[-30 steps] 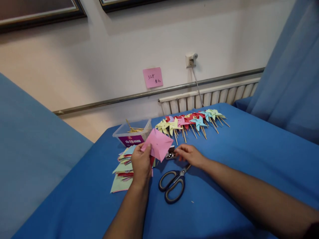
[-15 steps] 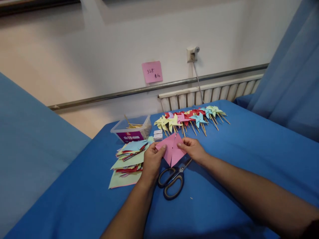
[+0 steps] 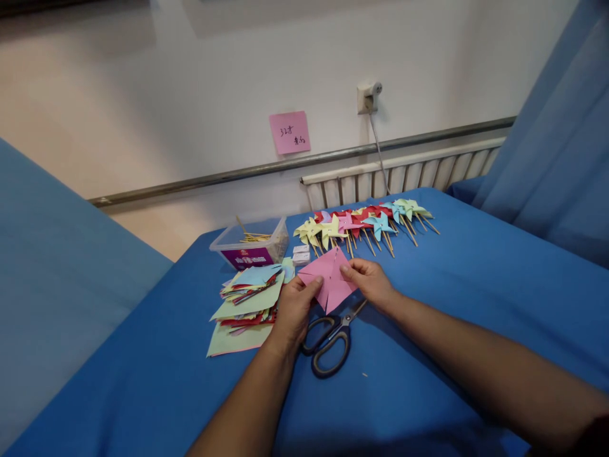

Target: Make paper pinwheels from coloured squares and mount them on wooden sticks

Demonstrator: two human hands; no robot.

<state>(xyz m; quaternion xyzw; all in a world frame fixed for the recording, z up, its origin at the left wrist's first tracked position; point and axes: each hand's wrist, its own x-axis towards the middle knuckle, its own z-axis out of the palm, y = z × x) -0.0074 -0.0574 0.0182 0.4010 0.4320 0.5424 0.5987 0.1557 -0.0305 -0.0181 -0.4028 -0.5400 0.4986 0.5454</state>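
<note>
A pink paper square [image 3: 326,279] with cuts in it is held just above the blue table [image 3: 428,317]. My left hand [image 3: 295,308] pinches its left corner. My right hand [image 3: 368,282] pinches its right side near the middle. Black-handled scissors [image 3: 330,339] lie on the table right below the paper, between my two wrists. A messy stack of coloured paper squares [image 3: 245,304] sits just left of my left hand.
A row of finished paper pinwheels on sticks [image 3: 366,225] lies along the far side of the table. A clear plastic box [image 3: 252,244] with wooden sticks stands at the far left, small white boxes [image 3: 301,254] beside it. Behind are a wall, a radiator and a pink note [image 3: 289,132].
The pink square came down from a raised position in my left hand alone. My right hand left the table and took hold of the paper's right side.
</note>
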